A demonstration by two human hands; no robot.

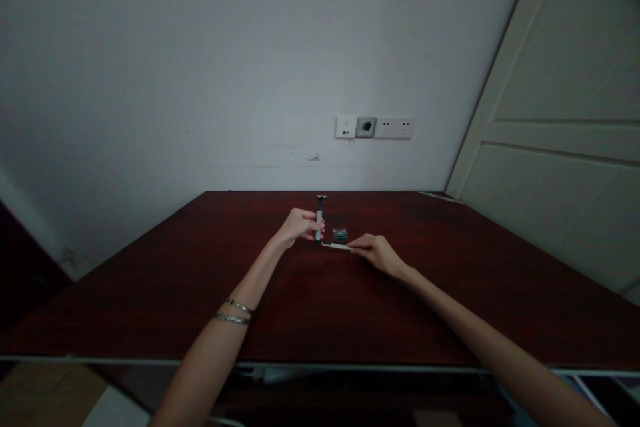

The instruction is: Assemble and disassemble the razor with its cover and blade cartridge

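My left hand [298, 225] is closed round the handle of a razor [319, 213], held upright with its dark head on top, over the far middle of a dark red table [320, 307]. My right hand [376, 252] rests on the table and pinches one end of a thin white strip [336, 245] that lies flat between the two hands. A small green and dark case [340, 234] sits on the table just behind the strip, close to the razor. Two bracelets circle my left wrist.
A white wall rises behind the table, with a row of sockets [374, 127] above the far edge. A pale door [565, 147] stands at the right. The table's near edge has a light trim.
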